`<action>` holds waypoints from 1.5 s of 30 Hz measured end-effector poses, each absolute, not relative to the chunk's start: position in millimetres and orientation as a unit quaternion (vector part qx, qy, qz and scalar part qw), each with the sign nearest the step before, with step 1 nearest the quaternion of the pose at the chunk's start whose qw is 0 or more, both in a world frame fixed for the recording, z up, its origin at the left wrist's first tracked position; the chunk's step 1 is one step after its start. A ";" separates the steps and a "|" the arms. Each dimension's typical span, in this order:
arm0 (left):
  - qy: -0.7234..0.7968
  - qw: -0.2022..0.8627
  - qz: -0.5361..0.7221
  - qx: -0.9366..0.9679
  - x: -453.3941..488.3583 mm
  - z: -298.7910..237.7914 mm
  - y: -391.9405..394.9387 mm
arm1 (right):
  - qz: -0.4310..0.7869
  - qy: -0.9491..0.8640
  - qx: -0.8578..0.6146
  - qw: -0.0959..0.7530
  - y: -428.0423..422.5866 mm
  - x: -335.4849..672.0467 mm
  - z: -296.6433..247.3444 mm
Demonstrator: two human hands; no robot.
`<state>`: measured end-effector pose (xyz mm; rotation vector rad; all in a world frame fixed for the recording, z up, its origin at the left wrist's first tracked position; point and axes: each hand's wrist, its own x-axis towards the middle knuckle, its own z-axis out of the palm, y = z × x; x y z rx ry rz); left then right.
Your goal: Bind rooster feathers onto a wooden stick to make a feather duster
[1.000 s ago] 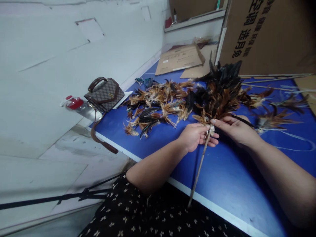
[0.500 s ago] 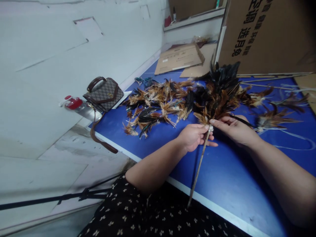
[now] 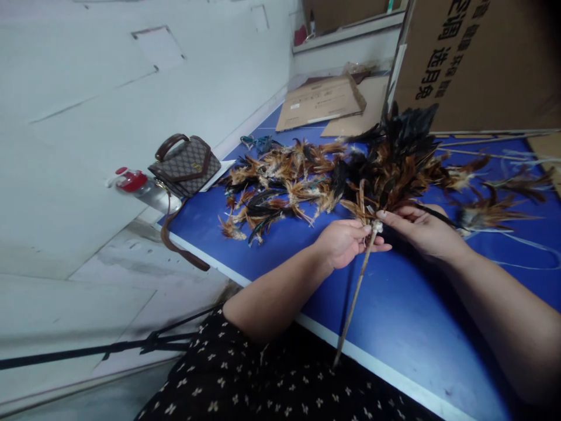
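A feather duster, with a thin wooden stick (image 3: 357, 292) and a thick head of brown and black feathers (image 3: 394, 166), lies slanting between my hands. Its lower stick end comes down over my lap. My left hand (image 3: 344, 242) is closed on the stick just under the feathers, thumb on top, some fingers stretched past beneath it. From the right, my right hand (image 3: 432, 234) pinches at the base of the feathers, beside a whitish lump (image 3: 376, 226) on the stick. A dark feather (image 3: 438, 215) runs across its fingers. What lies under the right fingertips is hidden.
Loose feather tufts (image 3: 280, 175) cover the blue table (image 3: 394, 316) at left, with more (image 3: 495, 213) at right near pale strands. A handbag (image 3: 188, 166) and a red-capped bottle (image 3: 149, 190) stand at the left edge. Cardboard (image 3: 322, 102) and a large box (image 3: 495, 70) are behind.
The small brown feathers by my left thumb now show one standing more upright. Both hands stay nearly in place, and the view has shifted slightly.
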<state>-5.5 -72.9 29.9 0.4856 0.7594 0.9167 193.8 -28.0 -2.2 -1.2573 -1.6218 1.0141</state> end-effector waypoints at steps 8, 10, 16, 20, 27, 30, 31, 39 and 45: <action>0.341 0.817 0.392 0.251 -6.9 23.9 -71.7 | 0.416 -0.638 -0.503 0.409 -28.9 194.7 0.9; 0.342 0.821 0.366 0.273 -8.6 22.3 -70.3 | 0.406 -0.639 -0.510 0.408 -30.5 193.8 4.3; 0.348 0.820 0.342 0.299 -13.1 19.8 -67.9 | 0.414 -0.635 -0.510 0.406 -30.7 193.7 4.9; 0.378 0.807 0.331 0.310 -12.6 21.5 -67.4 | 0.424 -0.637 -0.505 0.398 -30.5 194.2 5.1; 0.372 0.813 0.302 0.330 -15.7 27.4 -68.2 | 0.432 -0.633 -0.504 0.397 -37.4 188.3 19.5; 0.360 0.819 0.291 0.339 -18.5 28.2 -68.4 | 0.433 -0.630 -0.505 0.400 -37.2 188.5 19.1; 0.355 0.821 0.288 0.340 -19.2 28.3 -68.3 | 0.431 -0.632 -0.505 0.400 -37.1 188.7 18.9; 0.374 0.820 0.277 0.333 -19.6 30.0 -64.8 | 0.439 -0.615 -0.499 0.424 -34.4 191.7 14.6; 0.371 0.818 0.309 0.313 -13.4 21.6 -63.7 | 0.424 -0.612 -0.500 0.443 -31.2 193.4 13.9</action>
